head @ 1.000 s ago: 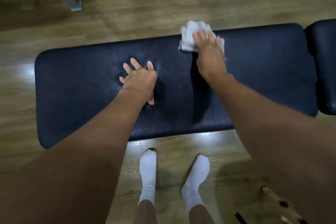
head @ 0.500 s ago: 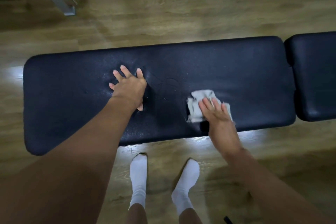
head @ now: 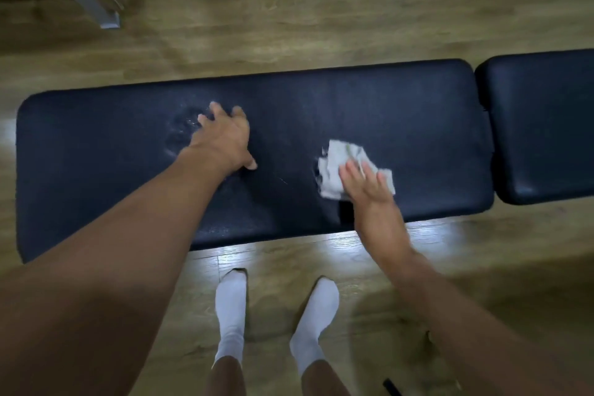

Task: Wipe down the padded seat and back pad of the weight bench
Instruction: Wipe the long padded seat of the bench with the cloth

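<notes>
Wiping stroke on the long back pad (head: pixel 401 112) of the weight bench, head view; right hand (head: pixel 366 185) laid flat, fingers spread, pressing a crumpled grey cloth (head: pixel 340 164) onto the vinyl right of centre, toward the near edge; left hand (head: pixel 225 138) open, palm down, fingers splayed, bracing on the pad well apart from the cloth, with a dimpled, faintly wet patch just beyond its fingertips; shorter seat pad (head: pixel 546 125) adjoining at the right, separated by a narrow gap, no hand on it. A second ago the cloth lay at the far edge of the pad; half a second ago it had been drawn to the near side; now it sits slightly farther from that edge, so the stroke appears to be reversing outward. Judgement: cross-wise passes are covering the middle band of the pad, the bracing hand having shifted little; the left end and the seat pad probably remain to be wiped. White-socked feet (head: pixel 231 315) stand on the wooden floor (head: pixel 321 10) beside the bench.
</notes>
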Available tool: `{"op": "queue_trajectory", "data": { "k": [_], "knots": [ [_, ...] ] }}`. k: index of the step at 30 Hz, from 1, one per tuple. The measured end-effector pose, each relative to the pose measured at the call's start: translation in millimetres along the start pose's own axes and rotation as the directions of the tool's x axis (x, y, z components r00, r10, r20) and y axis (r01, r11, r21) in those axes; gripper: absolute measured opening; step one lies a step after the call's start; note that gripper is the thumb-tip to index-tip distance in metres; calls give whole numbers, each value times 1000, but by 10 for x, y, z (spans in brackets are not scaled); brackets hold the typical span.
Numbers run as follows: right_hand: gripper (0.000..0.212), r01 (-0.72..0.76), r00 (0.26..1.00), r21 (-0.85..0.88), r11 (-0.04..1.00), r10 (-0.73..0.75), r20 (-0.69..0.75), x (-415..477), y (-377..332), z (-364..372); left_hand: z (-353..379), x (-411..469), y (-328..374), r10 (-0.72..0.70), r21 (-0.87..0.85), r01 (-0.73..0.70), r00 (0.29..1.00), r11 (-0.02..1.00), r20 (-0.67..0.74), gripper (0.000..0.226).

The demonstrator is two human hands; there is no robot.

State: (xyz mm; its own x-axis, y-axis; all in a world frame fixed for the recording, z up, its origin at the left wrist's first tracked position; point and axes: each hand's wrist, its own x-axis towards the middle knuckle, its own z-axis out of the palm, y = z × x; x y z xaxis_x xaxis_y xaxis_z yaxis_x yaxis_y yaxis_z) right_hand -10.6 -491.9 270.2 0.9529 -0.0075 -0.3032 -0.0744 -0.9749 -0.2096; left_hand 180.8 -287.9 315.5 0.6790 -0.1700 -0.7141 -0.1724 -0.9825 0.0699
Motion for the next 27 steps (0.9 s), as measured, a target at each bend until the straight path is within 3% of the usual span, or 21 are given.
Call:
{"op": "queue_trajectory", "data": {
  "k": [3, 7, 13, 19, 22, 24, 27],
  "knots": [
    [89, -31, 998, 52, 998, 28, 62, -342, 59, 21, 45, 20, 376, 124, -21, -125, 992, 992, -18, 118],
    [77, 25, 999, -98, 995, -22, 34, 453, 121, -236, 137, 105, 660, 39, -3, -39, 997, 999, 62, 126],
    [54, -91, 992, -69, 993, 85, -94, 1747, 102, -599, 149, 203, 668, 3, -8, -2, 999, 1000, 49, 133],
    [69, -25, 997, 71, 997, 30, -69, 175, 184, -106, 163, 206, 681, -5, 2, 5, 999, 1000, 48, 132],
    [85, -83, 996, 172, 982, 86, -12, -421, 208, 37, 166, 211, 701, -14, 24, 13, 999, 1000, 53, 133],
    [84, -99, 995, 181, 979, 95, 33, -279, 192, -2, 172, 215, 700, -16, 30, 14, 998, 999, 56, 133],
    [75, -105, 994, 47, 993, 105, 3, 461, 175, -182, 178, 234, 701, -17, 35, 15, 998, 999, 60, 133]
  ]
}}
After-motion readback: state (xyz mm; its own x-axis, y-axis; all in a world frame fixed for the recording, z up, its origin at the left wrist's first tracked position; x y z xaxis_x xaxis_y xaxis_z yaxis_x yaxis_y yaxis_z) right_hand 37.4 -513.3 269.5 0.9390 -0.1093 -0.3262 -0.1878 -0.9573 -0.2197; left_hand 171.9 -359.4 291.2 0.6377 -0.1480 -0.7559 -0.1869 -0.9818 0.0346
